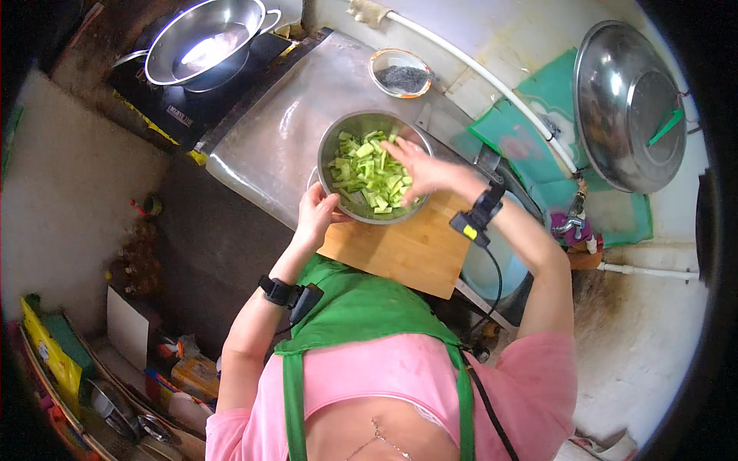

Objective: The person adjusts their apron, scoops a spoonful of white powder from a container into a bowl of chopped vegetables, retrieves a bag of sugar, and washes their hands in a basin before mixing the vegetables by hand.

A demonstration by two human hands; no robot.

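A round metal bowl holds many cut pieces of a light green vegetable. It sits above the near side of a metal worktop, overlapping the far end of a wooden cutting board. My left hand grips the bowl at its lower left, with the thumb near the rim and some fingers hidden under it. My right hand reaches over the bowl's right side, fingers spread above the vegetable pieces. No piece shows clearly held in it. A curved metal edge shows beside the bowl's left wall.
At the upper left a two-handled metal wok stands on a black cooktop. An orange-rimmed bowl with dark grey contents is near the wall. A light blue basin lies right of the board, below a tap. A large metal basin hangs at right.
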